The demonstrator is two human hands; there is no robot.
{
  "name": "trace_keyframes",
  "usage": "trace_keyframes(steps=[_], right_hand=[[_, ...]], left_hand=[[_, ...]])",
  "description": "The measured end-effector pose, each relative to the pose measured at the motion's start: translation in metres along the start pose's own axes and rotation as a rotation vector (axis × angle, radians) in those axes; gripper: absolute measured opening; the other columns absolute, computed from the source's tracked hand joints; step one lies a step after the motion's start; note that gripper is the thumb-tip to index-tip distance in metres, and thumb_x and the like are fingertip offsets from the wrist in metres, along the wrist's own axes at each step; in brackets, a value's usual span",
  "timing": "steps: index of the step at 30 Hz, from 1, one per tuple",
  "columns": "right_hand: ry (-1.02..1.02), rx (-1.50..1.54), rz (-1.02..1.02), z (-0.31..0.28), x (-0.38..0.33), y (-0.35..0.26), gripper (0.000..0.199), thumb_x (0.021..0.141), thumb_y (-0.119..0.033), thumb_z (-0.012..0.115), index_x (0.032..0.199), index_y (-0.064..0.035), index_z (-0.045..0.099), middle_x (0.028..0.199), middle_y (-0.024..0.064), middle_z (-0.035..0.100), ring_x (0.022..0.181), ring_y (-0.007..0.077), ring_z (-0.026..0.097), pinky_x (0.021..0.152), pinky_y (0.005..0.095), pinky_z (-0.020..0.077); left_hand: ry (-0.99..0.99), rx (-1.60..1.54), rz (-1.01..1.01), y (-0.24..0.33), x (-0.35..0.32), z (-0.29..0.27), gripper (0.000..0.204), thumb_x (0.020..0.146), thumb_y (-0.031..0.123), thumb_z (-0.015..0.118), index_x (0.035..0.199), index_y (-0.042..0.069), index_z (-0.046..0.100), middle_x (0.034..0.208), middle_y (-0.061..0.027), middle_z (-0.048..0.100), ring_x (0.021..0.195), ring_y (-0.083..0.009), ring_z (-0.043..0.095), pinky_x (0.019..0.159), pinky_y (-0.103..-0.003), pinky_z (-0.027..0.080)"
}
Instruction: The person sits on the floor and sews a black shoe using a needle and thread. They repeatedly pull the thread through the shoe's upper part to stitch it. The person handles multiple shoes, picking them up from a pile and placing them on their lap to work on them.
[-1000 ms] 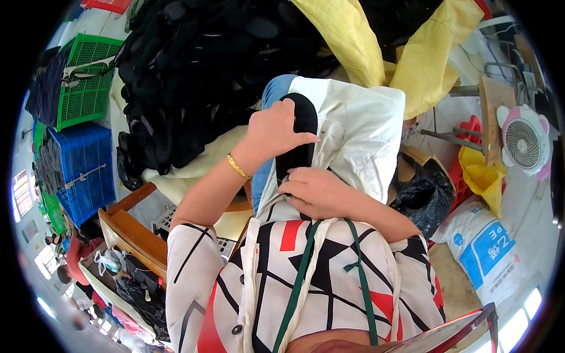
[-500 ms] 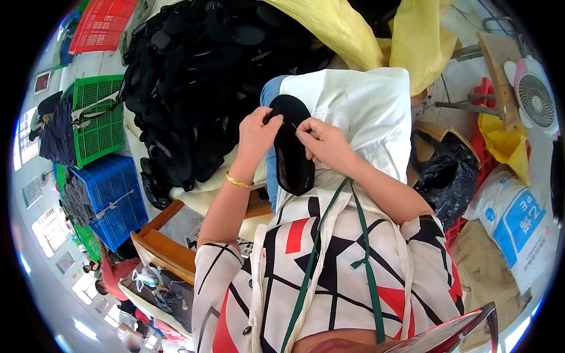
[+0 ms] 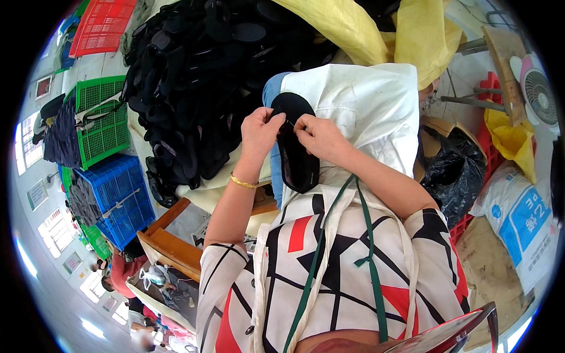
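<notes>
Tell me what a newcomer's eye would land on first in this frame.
Probably the big heap of black insoles filling the upper left, with yellow sacks draped behind it. Next, at the centre, the left hand and right hand pinching one black insole over a white cloth. Green and blue crates stand at the left edge.

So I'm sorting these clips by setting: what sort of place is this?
Probably a shoe-making workshop: a big heap of black insoles, stacked plastic crates, and both hands working on one black insole.
</notes>
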State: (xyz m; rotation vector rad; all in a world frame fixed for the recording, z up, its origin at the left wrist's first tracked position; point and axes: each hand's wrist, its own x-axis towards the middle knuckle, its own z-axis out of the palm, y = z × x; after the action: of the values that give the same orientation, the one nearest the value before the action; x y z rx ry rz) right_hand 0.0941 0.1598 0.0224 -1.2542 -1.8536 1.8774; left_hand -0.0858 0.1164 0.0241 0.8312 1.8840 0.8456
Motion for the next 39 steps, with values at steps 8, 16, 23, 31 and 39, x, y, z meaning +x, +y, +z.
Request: trace_keyframes(steps=[8, 16, 23, 31, 39], right_hand=[[0.162, -0.336, -0.185, 0.019, 0.004, 0.015, 0.012, 0.091, -0.014, 0.055, 0.096, -0.0022, 0.053, 0.075, 0.021, 0.067, 0.069, 0.0382, 0.067, 0.061, 0.0484, 0.0516], [0.25, -0.556, -0.373, 0.035, 0.009, 0.03, 0.014, 0.094, -0.012, 0.055, 0.099, -0.0058, 0.044, 0.066, 0.0153, 0.062, 0.057, 0.0367, 0.063, 0.049, 0.0485, 0.0474], [0.201, -0.694, -0.37, 0.025, 0.008, 0.029, 0.014, 0.086, -0.008, 0.055, 0.096, -0.0056, 0.046, 0.068, 0.0128, 0.065, 0.062, 0.0328, 0.066, 0.051, 0.0448, 0.0496], [0.157, -0.714, -0.388, 0.015, 0.006, 0.024, 0.015, 0.085, -0.008, 0.056, 0.097, -0.007, 0.047, 0.069, 0.0121, 0.064, 0.063, 0.0331, 0.066, 0.051, 0.0449, 0.0502], [0.242, -0.599, -0.372, 0.024, 0.01, 0.025, 0.011, 0.089, -0.008, 0.053, 0.097, -0.0056, 0.045, 0.071, 0.0142, 0.064, 0.065, 0.0362, 0.066, 0.054, 0.0475, 0.0502]], left_hand=[[0.019, 0.022, -0.02, 0.005, -0.001, 0.0, 0.023, 0.081, 0.018, 0.073, 0.079, -0.003, 0.066, 0.066, -0.0051, 0.066, 0.055, -0.01, 0.06, 0.053, -0.025, 0.048], [-0.08, -0.07, -0.156, 0.01, 0.007, -0.004, 0.016, 0.085, 0.018, 0.07, 0.077, 0.006, 0.064, 0.068, -0.0006, 0.063, 0.052, -0.0057, 0.053, 0.045, -0.02, 0.039], [-0.13, -0.119, -0.218, 0.014, 0.009, -0.005, 0.015, 0.085, 0.019, 0.07, 0.077, 0.006, 0.064, 0.068, -0.0008, 0.063, 0.052, -0.0059, 0.053, 0.046, -0.021, 0.041], [-0.171, -0.112, -0.244, 0.013, 0.014, -0.006, 0.015, 0.085, 0.018, 0.069, 0.077, 0.006, 0.063, 0.067, -0.0013, 0.062, 0.051, -0.0071, 0.053, 0.046, -0.021, 0.041], [-0.224, -0.143, -0.271, 0.013, 0.019, -0.007, 0.015, 0.086, 0.018, 0.069, 0.079, 0.006, 0.064, 0.068, -0.0013, 0.062, 0.052, -0.0073, 0.053, 0.047, -0.022, 0.042]])
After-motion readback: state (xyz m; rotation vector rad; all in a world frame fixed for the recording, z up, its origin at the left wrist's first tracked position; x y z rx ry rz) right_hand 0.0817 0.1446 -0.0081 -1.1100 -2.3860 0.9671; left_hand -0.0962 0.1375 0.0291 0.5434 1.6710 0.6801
